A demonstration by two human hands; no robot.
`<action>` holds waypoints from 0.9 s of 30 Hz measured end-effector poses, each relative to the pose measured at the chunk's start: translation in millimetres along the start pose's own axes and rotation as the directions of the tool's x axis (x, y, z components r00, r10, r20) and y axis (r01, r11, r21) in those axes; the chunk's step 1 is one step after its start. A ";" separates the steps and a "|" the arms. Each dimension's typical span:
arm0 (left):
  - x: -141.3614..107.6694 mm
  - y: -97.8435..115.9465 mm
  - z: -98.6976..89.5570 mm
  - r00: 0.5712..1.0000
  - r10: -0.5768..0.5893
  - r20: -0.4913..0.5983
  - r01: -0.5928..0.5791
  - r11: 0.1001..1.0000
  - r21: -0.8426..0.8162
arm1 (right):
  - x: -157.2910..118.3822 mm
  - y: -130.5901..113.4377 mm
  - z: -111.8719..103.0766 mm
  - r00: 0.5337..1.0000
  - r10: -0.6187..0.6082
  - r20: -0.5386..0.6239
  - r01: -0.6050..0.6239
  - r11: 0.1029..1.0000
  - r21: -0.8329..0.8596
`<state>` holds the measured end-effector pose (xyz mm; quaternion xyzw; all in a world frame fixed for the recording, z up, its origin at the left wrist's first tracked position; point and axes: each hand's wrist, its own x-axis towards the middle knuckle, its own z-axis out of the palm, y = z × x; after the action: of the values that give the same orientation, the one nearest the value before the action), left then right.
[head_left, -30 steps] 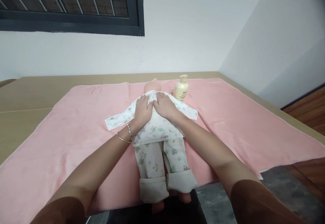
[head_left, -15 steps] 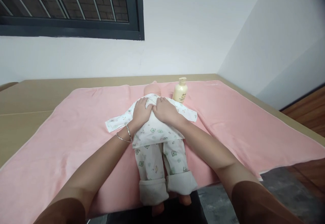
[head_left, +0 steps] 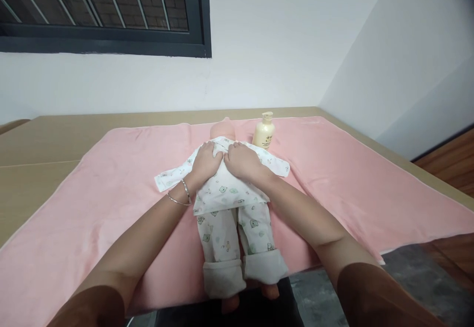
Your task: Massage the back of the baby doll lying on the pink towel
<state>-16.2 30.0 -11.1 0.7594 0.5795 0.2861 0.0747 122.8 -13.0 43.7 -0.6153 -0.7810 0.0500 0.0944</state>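
Observation:
A baby doll (head_left: 222, 130) lies stretched out on a pink blanket (head_left: 122, 183), its head away from me and its feet over the near edge. It wears a white printed top (head_left: 231, 193) and matching trousers (head_left: 220, 235) with rolled-up cuffs. My left hand (head_left: 206, 161) rests flat on the left side of the upper torso, fingers pointing to the shoulder. On the other side my right hand (head_left: 242, 160) lies the same way, the two thumbs close together at the middle. Both hands are open and touch the cloth. The sleeves spread out sideways.
A cream pump bottle (head_left: 263, 133) stands on the blanket right of the doll's head. The blanket covers a wooden table (head_left: 33, 169) set against a white wall. A dark-framed barred window (head_left: 111, 40) is at upper left; wooden panels (head_left: 450, 174) are at right.

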 end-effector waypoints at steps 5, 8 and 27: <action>-11.2 16.2 0.6 0.998 0.068 -0.010 -0.066 0.992 0.105 | 11.9 11.1 2.3 1.000 0.023 -0.012 -0.022 0.995 0.099; -14.1 20.0 0.2 0.997 0.072 -0.005 -0.071 0.995 0.077 | 20.4 15.4 10.9 0.998 0.018 -0.053 -0.012 0.992 0.125; -1.8 2.0 4.3 0.996 0.094 -0.009 -0.094 0.991 -0.093 | 18.9 7.1 23.0 0.998 0.021 -0.057 -0.018 0.999 0.046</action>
<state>-12.6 28.6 -14.4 0.7810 0.5292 0.3177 0.0951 120.6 7.9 21.5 -0.6217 -0.7706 0.0511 0.1304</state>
